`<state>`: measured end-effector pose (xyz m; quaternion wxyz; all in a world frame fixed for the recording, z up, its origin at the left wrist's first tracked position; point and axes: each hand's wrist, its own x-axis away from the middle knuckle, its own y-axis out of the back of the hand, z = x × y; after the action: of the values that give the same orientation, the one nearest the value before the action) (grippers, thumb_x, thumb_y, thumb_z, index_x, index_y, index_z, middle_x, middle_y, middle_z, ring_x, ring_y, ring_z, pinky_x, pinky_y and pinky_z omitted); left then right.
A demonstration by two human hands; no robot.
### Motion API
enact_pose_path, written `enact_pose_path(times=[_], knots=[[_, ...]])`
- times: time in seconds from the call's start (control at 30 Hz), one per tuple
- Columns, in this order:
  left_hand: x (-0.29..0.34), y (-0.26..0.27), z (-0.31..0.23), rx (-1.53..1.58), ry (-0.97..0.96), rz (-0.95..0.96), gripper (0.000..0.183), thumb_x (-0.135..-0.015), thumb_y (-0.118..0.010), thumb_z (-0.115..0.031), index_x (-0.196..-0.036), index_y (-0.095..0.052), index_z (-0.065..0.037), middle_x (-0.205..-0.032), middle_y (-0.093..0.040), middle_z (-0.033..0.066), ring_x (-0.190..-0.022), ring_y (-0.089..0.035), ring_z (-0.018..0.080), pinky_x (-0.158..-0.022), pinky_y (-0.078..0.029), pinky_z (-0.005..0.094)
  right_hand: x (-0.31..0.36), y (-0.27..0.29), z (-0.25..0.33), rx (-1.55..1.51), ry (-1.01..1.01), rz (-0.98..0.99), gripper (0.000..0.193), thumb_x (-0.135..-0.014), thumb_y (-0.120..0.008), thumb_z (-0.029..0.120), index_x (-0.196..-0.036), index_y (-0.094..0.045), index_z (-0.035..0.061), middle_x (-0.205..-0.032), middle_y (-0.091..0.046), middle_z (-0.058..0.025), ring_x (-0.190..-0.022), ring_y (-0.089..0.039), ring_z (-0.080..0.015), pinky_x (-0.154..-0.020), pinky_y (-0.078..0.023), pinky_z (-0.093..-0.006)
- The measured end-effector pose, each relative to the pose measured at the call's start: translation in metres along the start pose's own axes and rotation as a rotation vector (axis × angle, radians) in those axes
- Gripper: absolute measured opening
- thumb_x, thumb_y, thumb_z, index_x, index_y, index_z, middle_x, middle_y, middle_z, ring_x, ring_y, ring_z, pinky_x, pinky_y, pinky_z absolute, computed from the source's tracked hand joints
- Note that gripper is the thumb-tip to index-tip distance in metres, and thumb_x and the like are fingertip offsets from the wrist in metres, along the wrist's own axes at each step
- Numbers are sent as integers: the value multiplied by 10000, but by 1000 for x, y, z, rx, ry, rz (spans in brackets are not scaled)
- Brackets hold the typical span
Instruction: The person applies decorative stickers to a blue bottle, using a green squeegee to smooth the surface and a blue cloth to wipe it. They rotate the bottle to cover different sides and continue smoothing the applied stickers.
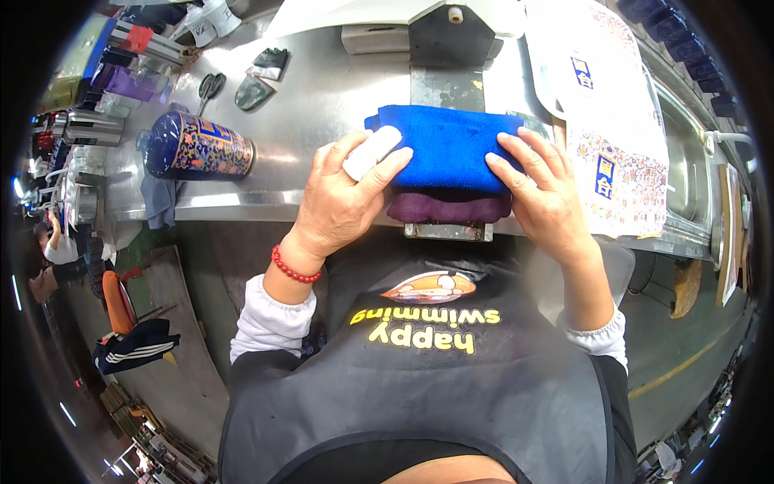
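Note:
A folded blue cloth (451, 149) lies across a narrow metal support in front of me. My left hand (343, 185) holds its left end, thumb on top; one finger appears wrapped in something white (371, 155). At the right end my right hand (548, 185) grips the cloth, thumb and fingertips pressed on its upper face. Just below the blue cloth, on the near side, sits a dark purple cloth roll (447, 208). What lies beneath the two cloths is hidden.
A patterned blue jar-shaped container (200, 147) lies on the metal table (298, 121) at left, beyond it scissors (211, 87) and dark grey pads (255, 93). Patterned white sheets (617, 129) cover the right side. A white machine (379, 14) stands at the back.

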<state>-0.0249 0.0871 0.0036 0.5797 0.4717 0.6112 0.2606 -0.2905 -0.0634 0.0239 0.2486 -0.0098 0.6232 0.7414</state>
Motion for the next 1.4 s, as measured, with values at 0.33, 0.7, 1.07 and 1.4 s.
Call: enact_pose_path(times=[0.33, 0.7, 1.07, 1.4], knots=[[8, 32, -26, 109, -6, 119, 451, -770, -752, -175, -1217, -733, -112, -1295, -680, 115, -1253, -567, 336, -1047, -403, 488, 21, 27, 6, -34, 60, 117, 439, -798, -729, 72, -1236, -687, 76, -1420, -620, -125, -1373, -538, -339, -1161, -340, -549], [-25, 6, -24, 203, 98, 103, 218, -922, -713, -203, -1100, -725, -77, -1154, -686, 170, -1110, -593, 397, -977, -459, 482, -26, 5, 11, -73, 3, 299, 348, -937, -682, 242, -1236, -707, 66, -1425, -592, -136, -1356, -514, -348, -1144, -338, -537], [-35, -11, -6, 363, 337, 95, 237, -921, -692, -161, -1101, -604, -34, -1006, -685, 199, -913, -634, 420, -816, -519, 476, -50, -13, 1, -91, -5, 155, 316, -848, -741, 121, -1151, -690, 47, -1029, -638, -101, -978, -603, -296, -843, -461, -441], [-26, -2, -32, 59, 68, 123, 472, -893, -723, -272, -1334, -663, -117, -1299, -681, 121, -1312, -501, 369, -1124, -321, 567, -33, -4, 27, 29, 61, 261, 544, -891, -725, 298, -1364, -624, 48, -1473, -569, -100, -1433, -451, -296, -1181, -276, -583]])
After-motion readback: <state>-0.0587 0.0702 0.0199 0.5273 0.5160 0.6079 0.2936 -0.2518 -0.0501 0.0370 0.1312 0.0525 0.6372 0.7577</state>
